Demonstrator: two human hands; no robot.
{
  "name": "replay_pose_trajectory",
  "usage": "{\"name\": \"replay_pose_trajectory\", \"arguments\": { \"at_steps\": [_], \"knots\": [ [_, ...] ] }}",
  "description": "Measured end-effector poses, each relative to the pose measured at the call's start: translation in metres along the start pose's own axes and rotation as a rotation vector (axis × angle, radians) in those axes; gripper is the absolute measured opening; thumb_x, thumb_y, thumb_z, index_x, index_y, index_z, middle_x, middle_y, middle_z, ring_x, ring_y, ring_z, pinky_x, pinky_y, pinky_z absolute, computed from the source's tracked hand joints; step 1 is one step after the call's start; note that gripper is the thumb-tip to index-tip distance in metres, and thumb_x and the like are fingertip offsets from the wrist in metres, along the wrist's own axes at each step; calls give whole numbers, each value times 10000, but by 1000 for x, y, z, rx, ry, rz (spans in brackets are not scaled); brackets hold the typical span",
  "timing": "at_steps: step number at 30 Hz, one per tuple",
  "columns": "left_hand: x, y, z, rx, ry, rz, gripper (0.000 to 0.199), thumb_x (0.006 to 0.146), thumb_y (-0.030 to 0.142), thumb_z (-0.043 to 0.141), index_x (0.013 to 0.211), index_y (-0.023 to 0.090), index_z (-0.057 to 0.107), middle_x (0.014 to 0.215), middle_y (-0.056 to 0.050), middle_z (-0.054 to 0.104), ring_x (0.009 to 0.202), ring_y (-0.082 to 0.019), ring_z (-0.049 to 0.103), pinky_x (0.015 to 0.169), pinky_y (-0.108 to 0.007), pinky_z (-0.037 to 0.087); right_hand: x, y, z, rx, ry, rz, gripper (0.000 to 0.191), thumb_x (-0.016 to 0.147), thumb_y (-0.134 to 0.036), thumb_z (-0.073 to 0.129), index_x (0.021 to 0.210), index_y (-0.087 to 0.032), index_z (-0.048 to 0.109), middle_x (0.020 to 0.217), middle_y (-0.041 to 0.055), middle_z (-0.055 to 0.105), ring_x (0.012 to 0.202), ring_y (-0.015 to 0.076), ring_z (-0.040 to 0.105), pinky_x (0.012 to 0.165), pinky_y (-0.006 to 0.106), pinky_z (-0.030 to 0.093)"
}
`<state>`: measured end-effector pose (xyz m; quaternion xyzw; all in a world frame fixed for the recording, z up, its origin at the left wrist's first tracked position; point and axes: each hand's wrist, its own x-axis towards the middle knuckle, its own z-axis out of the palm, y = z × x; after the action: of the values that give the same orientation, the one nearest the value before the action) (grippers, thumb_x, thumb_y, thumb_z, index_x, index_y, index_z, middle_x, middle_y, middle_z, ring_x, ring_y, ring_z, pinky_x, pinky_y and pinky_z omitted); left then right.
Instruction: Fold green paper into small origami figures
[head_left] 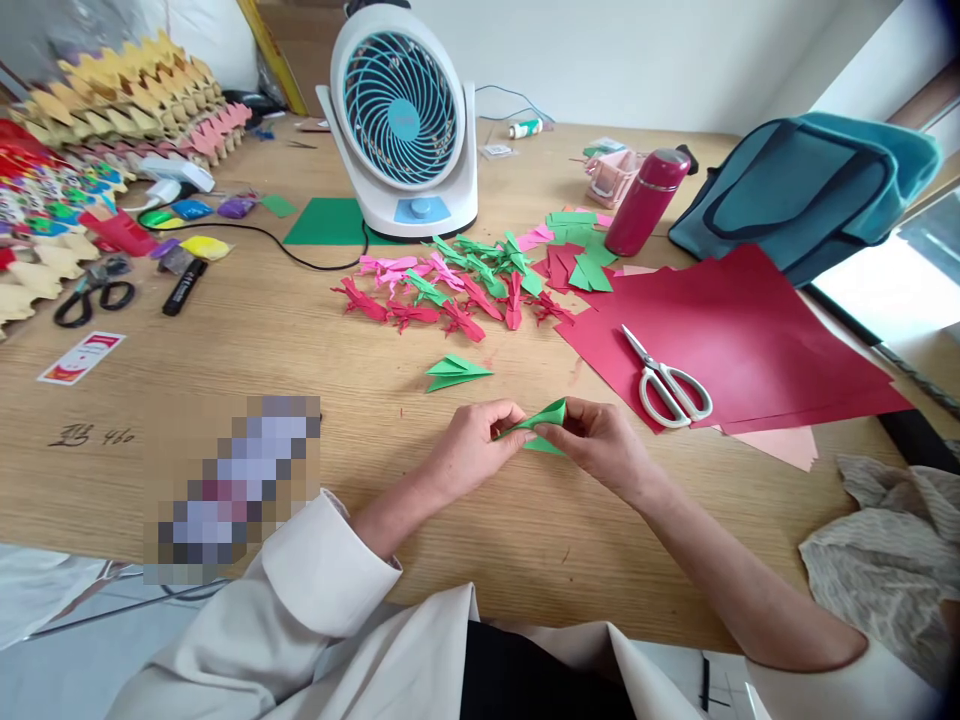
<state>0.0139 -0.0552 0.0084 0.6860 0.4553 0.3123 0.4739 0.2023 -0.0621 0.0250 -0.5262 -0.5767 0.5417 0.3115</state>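
Both hands pinch one small piece of green paper (551, 415) just above the table. My left hand (480, 437) grips its left end with thumb and fingers. Its right side is between the thumb and fingers of my right hand (604, 445), where the paper curls over in a fold. Part of the paper is hidden behind the fingers. Slightly beyond my left hand lies a folded green paper piece (457, 372) with a pointed tip. Farther off is a heap of small folded paper figures (465, 285) in green, pink and red.
White-handled scissors (671, 385) rest on large red paper sheets (750, 340) at the right. A red flask (651, 200) and teal bag (802, 190) stand behind. A white fan (409, 120) stands at the back. Black scissors (94, 290) and a marker (184, 287) lie left.
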Motion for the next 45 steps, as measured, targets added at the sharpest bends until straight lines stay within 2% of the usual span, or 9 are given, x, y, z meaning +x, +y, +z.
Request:
{"name": "replay_pose_trajectory", "arguments": {
  "at_steps": [3,7,12,16,19,23,30,39,45],
  "knots": [
    [0,-2,0,6,-3,-40,171,836,299,632,755,152,603,655,54,524,603,-79,434,564,-201,339,3,6,3,143,4,-20,355,712,-482,767,701,-166,606,601,-50,467,552,82,346,501,248,253],
    [1,-1,0,-24,-41,-94,165,824,288,629,742,151,585,649,61,513,575,-69,415,534,-192,319,6,9,1,243,31,11,407,636,-480,831,637,-176,561,564,-60,462,524,74,336,493,247,255],
    [2,4,1,3,-42,-60,135,828,267,621,764,148,624,691,45,556,635,-81,466,582,-185,354,5,15,0,259,39,14,405,645,-472,833,634,-177,556,567,-53,486,535,80,362,492,245,258],
    [1,6,4,-14,-8,-80,243,836,321,635,684,144,568,629,60,482,564,-62,391,533,-183,312,4,19,0,264,-6,5,347,676,-451,822,704,-174,616,632,-32,554,584,96,432,527,242,321],
    [0,6,5,-31,-2,-102,192,836,294,627,721,145,586,633,65,489,548,-56,381,524,-181,307,4,19,-2,287,-59,6,329,679,-448,821,753,-171,659,673,-18,594,617,107,480,568,248,371],
    [-1,6,4,-42,-17,-90,147,830,284,634,783,145,650,644,64,522,549,-57,385,537,-181,319,3,21,-3,274,-44,1,300,682,-412,827,723,-173,651,661,-21,597,615,104,481,561,241,372],
    [-1,7,5,-37,1,-76,153,819,272,635,741,141,642,631,68,510,548,-55,360,534,-181,307,3,21,-5,304,-85,3,299,713,-427,806,744,-175,650,690,-8,619,644,111,506,581,242,402],
    [-2,8,4,39,-25,-100,178,828,291,618,727,147,593,627,65,470,555,-63,366,529,-199,288,2,18,-4,284,-23,29,322,640,-439,842,684,-178,659,658,-7,602,618,113,484,558,255,372],
    [-3,5,4,73,-52,-64,261,831,297,627,648,156,505,609,65,402,594,-76,360,558,-210,285,2,15,-7,367,34,105,365,606,-467,855,663,-173,646,594,-19,567,532,88,430,486,242,326]
  ]
}}
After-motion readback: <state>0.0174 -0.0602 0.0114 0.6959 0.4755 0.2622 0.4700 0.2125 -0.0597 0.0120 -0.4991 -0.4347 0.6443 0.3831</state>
